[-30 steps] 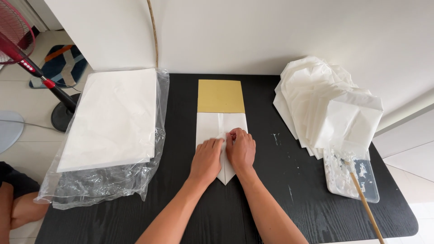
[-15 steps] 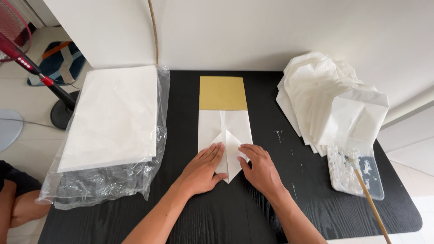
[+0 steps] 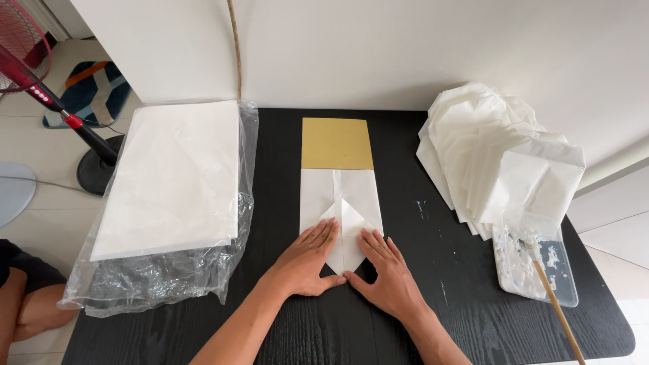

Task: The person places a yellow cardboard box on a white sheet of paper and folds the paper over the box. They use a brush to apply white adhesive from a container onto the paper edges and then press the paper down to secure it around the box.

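Note:
A folded white paper piece lies in the middle of the black table, its near end folded to a point. A tan cardboard sheet sticks out from its far end. My left hand lies flat on the left side of the pointed fold, fingers spread. On the right side of the fold rests my right hand, also flat, fingers apart. Neither hand grips anything.
A stack of white paper sheets lies in a clear plastic bag at the left. A pile of finished white paper bags sits at the right, with a glue tray and stick in front. A red fan stands on the floor at the left.
Both hands have slid down and apart from the middle of the fold to its two lower sides, uncovering the pointed flap.

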